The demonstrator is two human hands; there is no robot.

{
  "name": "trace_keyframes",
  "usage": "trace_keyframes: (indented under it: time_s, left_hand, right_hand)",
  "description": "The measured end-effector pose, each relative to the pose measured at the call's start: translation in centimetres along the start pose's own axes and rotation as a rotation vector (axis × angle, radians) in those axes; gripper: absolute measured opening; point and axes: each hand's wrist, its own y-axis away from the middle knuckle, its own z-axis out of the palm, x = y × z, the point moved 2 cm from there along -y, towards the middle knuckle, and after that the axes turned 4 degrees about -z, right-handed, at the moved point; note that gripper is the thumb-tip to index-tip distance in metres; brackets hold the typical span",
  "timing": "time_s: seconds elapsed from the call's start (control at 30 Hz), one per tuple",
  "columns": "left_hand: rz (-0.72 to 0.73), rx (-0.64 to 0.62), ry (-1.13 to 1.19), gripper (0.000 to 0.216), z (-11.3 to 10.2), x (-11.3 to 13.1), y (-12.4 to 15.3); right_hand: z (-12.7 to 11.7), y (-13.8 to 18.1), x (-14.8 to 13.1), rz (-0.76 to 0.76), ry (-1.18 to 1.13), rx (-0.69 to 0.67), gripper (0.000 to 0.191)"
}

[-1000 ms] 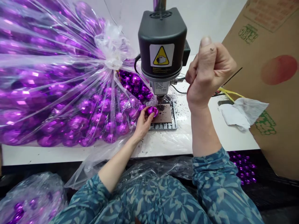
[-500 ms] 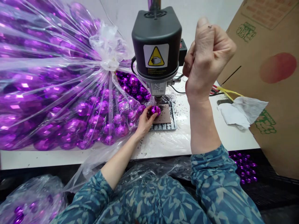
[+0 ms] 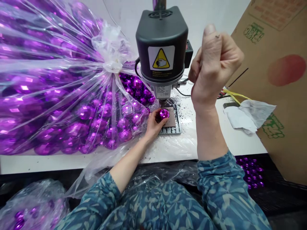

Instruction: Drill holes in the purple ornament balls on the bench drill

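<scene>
My left hand (image 3: 155, 123) pinches a shiny purple faceted ball (image 3: 164, 114) between thumb and fingers. The ball rests over a small flat board (image 3: 171, 118) on the metal base (image 3: 178, 127) of a bench drill press (image 3: 161, 41), right beneath its chuck (image 3: 163, 101). A thin bit seems to reach the top of the ball; whether it enters cannot be made out. Raised at the machine's right side, my right hand (image 3: 213, 65) is closed in a fist around the drill press lever, whose grip the fingers hide. Only a short metal stub (image 3: 182, 82) of that lever shows.
A big clear plastic bag (image 3: 112, 65) of purple balls fills the left of the white table (image 3: 189, 140). Dark shavings lie round the base. White paper (image 3: 240, 118) and a cardboard box (image 3: 275, 95) stand right. Below are more purple balls (image 3: 251, 172) and another bag (image 3: 33, 204).
My left hand has moved slightly right with the purple ball, bringing it under the chuck. My right fist has dropped a little on the lever.
</scene>
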Motion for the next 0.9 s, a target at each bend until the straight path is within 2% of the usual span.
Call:
trace_keyframes:
  time_s: [0.17, 0.33, 0.7, 0.9]
  left_hand:
    - [-0.004, -0.016, -0.01, 0.058, -0.2, 0.0, -0.1]
    - [0.014, -0.014, 0.01, 0.058, -0.1, -0.1, 0.0]
    - [0.03, -0.013, 0.008, 0.058, 0.0, -0.5, 0.0]
    - [0.035, -0.013, -0.026, 0.057, -0.1, -0.2, 0.1]
  right_hand:
    - [-0.6, 1.8, -1.0, -0.048, -0.023, 0.088, 0.061]
    - [-1.5, 3.9, -0.7, -0.044, -0.063, 0.148, 0.061]
    - [-2.8, 5.4, -0.6, -0.02, -0.049, 0.129, 0.057]
    - [-3.2, 6.4, -0.1, -0.141, -0.077, 0.118, 0.057]
